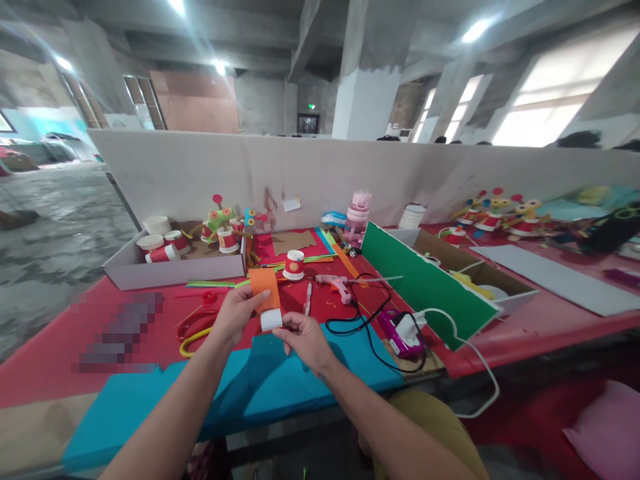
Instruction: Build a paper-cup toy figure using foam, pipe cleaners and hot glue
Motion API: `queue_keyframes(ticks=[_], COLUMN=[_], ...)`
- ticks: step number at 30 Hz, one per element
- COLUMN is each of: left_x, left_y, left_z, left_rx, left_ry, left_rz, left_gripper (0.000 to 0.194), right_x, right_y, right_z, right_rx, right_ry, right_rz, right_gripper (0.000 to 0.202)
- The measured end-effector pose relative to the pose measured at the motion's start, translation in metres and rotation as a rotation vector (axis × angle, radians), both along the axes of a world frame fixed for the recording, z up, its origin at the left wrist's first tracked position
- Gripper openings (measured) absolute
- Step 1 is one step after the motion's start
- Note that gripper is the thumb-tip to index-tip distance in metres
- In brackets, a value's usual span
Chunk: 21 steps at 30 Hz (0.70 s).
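- Holding the orange paper (263, 283) in the left hand (237, 312), pinched with the thumb on the front and the fingers mostly hidden behind
- Pinching the white end (271, 321) at its right edge with the right hand (306, 340), thumb and fingertips almost together
- Looks curled at that white end, just below the orange part; cannot tell whether stuck on or just the back of the same paper
- Held up in the air between both hands, over the red table top (40, 367), near the edge of the blue sheet (350, 357)
- Best to pinch softly on the left, enough to stop slipping but not enough to make a dent
- Seems like a bending or curling step, so best to go a little at a time, pushing the same on both sides so as not to get crooked
- Good to line up the edges before pressing hard, since bad creases in paper do not come out
- Watch out for the pink glue gun (340, 287), lying past the right hand with its tip facing left; maybe hot, cannot tell
- Try not to bump the red and white cup (294, 267), standing just past the paper, or the white pen (309, 299), lying beside the right hand
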State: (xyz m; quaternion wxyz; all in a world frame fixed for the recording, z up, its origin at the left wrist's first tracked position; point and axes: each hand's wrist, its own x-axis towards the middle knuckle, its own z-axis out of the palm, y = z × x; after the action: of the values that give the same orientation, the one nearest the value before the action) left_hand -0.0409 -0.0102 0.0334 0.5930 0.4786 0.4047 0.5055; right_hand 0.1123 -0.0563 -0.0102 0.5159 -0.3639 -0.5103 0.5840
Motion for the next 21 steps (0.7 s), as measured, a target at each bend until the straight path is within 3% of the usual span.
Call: queue_keyframes(ticks=[7,21], left_x=[0.004,0.006], left_y=[-0.004,-0.007], left_z=[0.002,-0.002], left_rx=[0.11,0.328], left_ry=[0.027,0.317], left_rz=[-0.033,-0.117], left_gripper=[0.033,0.024], right_x=[0.004,0.018], right_y=[0.0,0.008], right_z=[0.007,0.01], right_rx=[-0.021,-0.118], right_ry=[-0.015,-0.036], right_rz=[-0.012,-0.144], right_gripper=[0.03,0.033])
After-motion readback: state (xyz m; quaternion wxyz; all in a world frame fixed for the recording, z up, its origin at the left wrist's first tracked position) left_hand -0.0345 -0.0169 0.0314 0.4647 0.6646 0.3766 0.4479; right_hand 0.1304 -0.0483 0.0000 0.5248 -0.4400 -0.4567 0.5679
